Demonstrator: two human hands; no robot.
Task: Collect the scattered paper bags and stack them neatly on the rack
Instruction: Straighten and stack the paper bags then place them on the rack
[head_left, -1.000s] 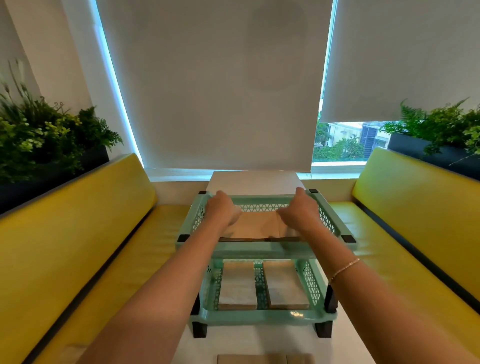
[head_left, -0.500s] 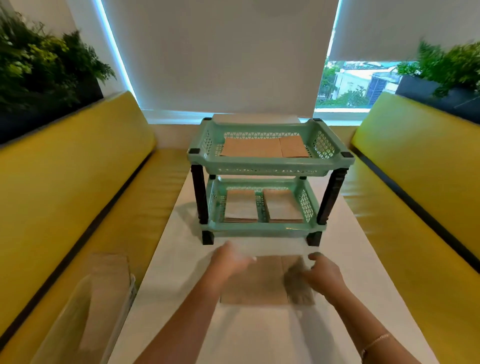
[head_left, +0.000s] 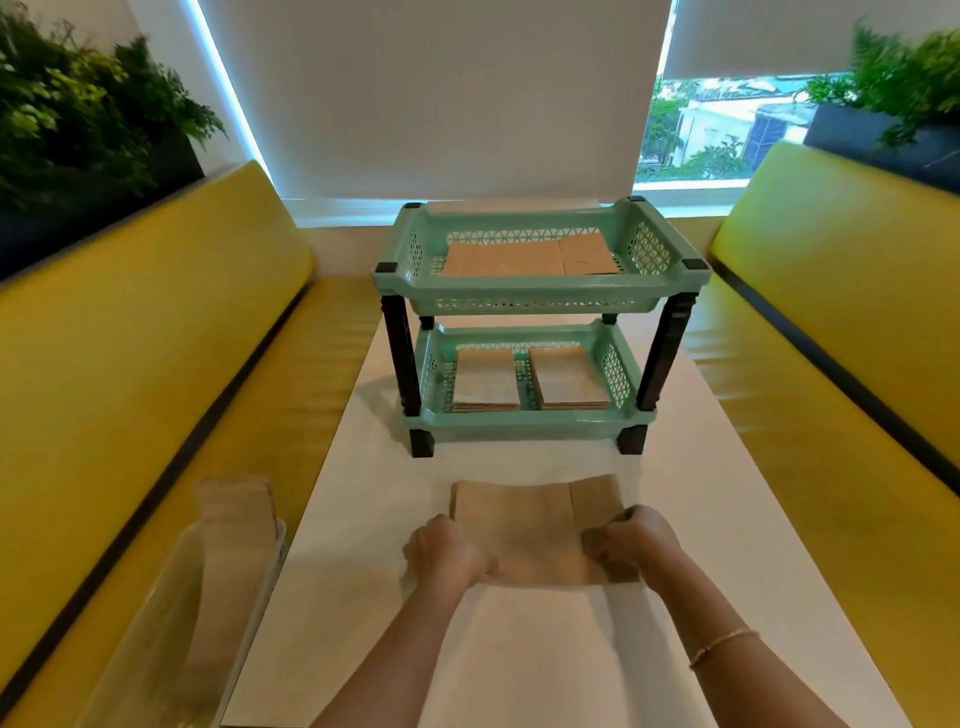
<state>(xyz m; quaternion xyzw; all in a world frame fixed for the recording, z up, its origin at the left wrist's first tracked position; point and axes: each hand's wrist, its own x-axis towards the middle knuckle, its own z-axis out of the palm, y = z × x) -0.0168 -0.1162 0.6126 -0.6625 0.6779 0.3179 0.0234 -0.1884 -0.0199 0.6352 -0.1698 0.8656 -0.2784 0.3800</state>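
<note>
Now the person is taking up a flat brown paper bag (head_left: 535, 525) lying on the white worktop (head_left: 519, 649), just in front of the green two-tier rack (head_left: 540, 291). Lifting it well probably means keeping both side edges level so the bag is staying flat, then carrying it over the rack's front rim and laying it squarely on the bags already lying in the top tray (head_left: 530, 259); the lower tray is holding two small stacks (head_left: 535, 379) side by side.

The left hand (head_left: 447, 556) is curling at the bag's left near edge, fingers bent round it, seemingly pinching the paper. The right hand (head_left: 636, 540) is gripping the right near edge likewise, fingers (head_left: 602, 545) folded tight on the bag. Whether the bag is already lifting clear of the worktop, I cannot tell. More bags (head_left: 234, 509) are waiting in a clear container on the yellow bench at the left.
</note>
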